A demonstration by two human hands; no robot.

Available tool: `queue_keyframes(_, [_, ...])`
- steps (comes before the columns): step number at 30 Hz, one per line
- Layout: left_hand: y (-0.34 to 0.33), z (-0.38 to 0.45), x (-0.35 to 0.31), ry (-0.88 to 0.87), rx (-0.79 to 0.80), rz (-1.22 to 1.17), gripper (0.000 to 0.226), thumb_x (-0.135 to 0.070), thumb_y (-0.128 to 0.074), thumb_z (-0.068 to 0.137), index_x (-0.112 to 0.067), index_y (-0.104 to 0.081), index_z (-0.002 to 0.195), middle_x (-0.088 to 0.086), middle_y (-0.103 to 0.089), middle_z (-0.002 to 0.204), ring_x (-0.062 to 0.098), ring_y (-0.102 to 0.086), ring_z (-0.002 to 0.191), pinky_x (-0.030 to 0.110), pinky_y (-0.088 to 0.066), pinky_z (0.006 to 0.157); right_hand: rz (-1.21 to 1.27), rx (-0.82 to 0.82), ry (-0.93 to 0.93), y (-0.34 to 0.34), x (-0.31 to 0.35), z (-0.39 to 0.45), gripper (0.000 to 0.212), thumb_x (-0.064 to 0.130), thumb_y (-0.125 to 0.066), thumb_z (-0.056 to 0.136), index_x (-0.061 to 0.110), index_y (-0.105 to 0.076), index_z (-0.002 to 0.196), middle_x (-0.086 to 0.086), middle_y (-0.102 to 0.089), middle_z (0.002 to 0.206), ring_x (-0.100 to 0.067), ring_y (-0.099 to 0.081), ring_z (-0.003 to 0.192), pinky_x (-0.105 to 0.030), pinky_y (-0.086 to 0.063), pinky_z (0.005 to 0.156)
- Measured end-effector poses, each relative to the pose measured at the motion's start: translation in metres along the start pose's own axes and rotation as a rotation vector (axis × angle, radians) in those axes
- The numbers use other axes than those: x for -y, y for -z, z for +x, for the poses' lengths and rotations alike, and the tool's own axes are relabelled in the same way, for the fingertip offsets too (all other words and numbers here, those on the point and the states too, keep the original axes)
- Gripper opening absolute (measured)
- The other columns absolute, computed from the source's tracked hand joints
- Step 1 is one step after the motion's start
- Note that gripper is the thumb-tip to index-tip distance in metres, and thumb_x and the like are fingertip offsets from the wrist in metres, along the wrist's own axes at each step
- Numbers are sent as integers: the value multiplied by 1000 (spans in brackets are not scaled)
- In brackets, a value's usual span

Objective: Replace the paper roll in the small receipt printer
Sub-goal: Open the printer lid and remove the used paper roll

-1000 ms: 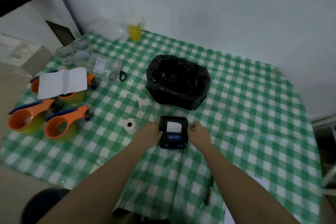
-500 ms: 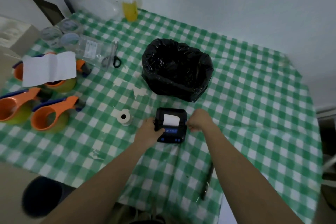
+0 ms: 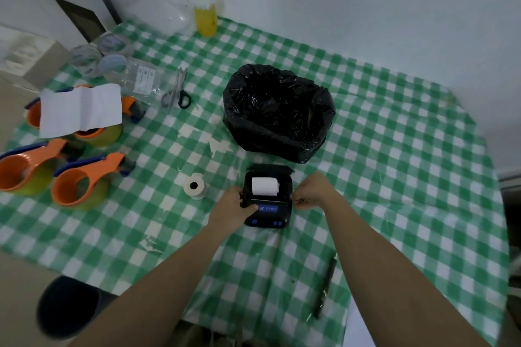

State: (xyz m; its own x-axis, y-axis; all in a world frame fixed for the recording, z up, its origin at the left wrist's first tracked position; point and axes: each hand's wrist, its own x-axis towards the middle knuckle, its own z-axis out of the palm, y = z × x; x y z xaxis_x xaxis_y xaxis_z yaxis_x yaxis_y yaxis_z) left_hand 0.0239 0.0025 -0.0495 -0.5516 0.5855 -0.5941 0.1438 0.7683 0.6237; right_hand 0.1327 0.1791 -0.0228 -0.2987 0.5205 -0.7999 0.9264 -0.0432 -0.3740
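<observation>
A small black receipt printer (image 3: 267, 213) with a blue front panel sits on the green checked tablecloth. Its lid (image 3: 269, 168) is tipped back and a white paper roll (image 3: 264, 185) lies in the open bay. My left hand (image 3: 235, 205) grips the printer's left side, thumb on the front. My right hand (image 3: 311, 191) is at its right edge, fingers curled against the casing. A second white paper roll (image 3: 195, 185) stands on the cloth just left of the printer.
A bin lined with a black bag (image 3: 277, 111) stands right behind the printer. Orange tape dispensers (image 3: 81, 182) and a white sheet (image 3: 80, 110) fill the left side, scissors (image 3: 176, 93) and a yellow cup (image 3: 205, 20) lie farther back. A dark pen (image 3: 325, 284) lies near the front edge.
The printer's lid has swung open and back, exposing more of the roll. Both hands stay at the printer's sides. The view has shifted slightly.
</observation>
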Motion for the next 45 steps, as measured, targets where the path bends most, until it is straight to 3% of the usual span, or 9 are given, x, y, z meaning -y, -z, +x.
queue_keyframes(6, [1, -2, -3, -6, 11, 52, 53, -30, -67, 82, -6, -45, 124, 11, -57, 123, 24, -57, 106, 37, -48, 89, -80, -90, 75, -7, -2, -9, 23, 4, -67, 77, 1, -60, 55, -9, -64, 51, -25, -67, 59, -37, -60, 74])
queue_keyframes(12, [6, 1, -4, -7, 33, 101, 51, -33, -69, 79, -8, -46, 117, 12, -56, 118, 26, -58, 100, 42, -51, 87, -4, -482, 308, -46, -20, -34, 21, 27, -60, 87, 8, -68, 95, -13, -67, 97, -27, -63, 88, -34, -52, 76])
queue_keyframes(16, [5, -2, -5, -23, 16, 126, 51, -35, -69, 78, -9, -46, 117, 12, -57, 117, 27, -59, 100, 44, -52, 87, -24, -411, 314, -68, -12, -26, 40, 37, -62, 86, 12, -61, 117, -13, -51, 116, -29, -46, 111, -36, -41, 96])
queue_keyframes(22, [8, -8, -10, -43, 53, 203, 51, -32, -61, 86, -4, -42, 124, 18, -52, 127, 30, -55, 111, 43, -49, 93, -66, -468, 235, -72, -5, -19, 23, 31, -62, 86, 15, -68, 102, -14, -51, 116, -32, -44, 111, -37, -38, 93])
queue_keyframes(26, [26, -14, -13, -82, 3, 184, 46, -27, -49, 92, -6, -38, 131, 15, -55, 129, 31, -57, 111, 41, -49, 92, -11, -477, 378, -67, -8, -26, 14, 25, -65, 83, 12, -67, 90, -9, -55, 106, -29, -45, 105, -29, -35, 83])
queue_keyframes(31, [54, -15, -20, -160, -159, 117, 34, -23, -43, 94, -15, -49, 126, 7, -60, 121, 24, -61, 93, 35, -48, 76, 311, -426, 504, -57, -7, -53, 11, 15, -61, 86, 17, -54, 77, -6, -60, 89, -19, -54, 74, -29, -44, 65])
queue_keyframes(34, [66, -12, -30, -220, -209, 72, 27, -22, -42, 94, -16, -57, 117, 7, -61, 121, 22, -59, 97, 37, -50, 83, 477, -479, 558, -45, 5, -73, 6, 17, -58, 90, 15, -56, 86, 6, -62, 86, -5, -60, 74, -12, -49, 59])
queue_keyframes(38, [78, -7, -47, -275, -242, 23, 27, -19, -43, 94, -15, -59, 115, 6, -62, 121, 19, -58, 92, 35, -49, 81, 573, -590, 702, -21, 38, -86, 3, 16, -58, 91, 17, -59, 88, 12, -60, 79, 11, -57, 69, -5, -47, 62])
queue_keyframes(45, [95, -1, -60, -278, -306, 3, 27, -19, -44, 94, -14, -59, 116, 7, -63, 118, 18, -56, 88, 36, -50, 81, 598, -697, 729, 15, 112, -61, 13, 19, -57, 91, 11, -64, 98, 0, -65, 93, -13, -61, 88, -27, -50, 81])
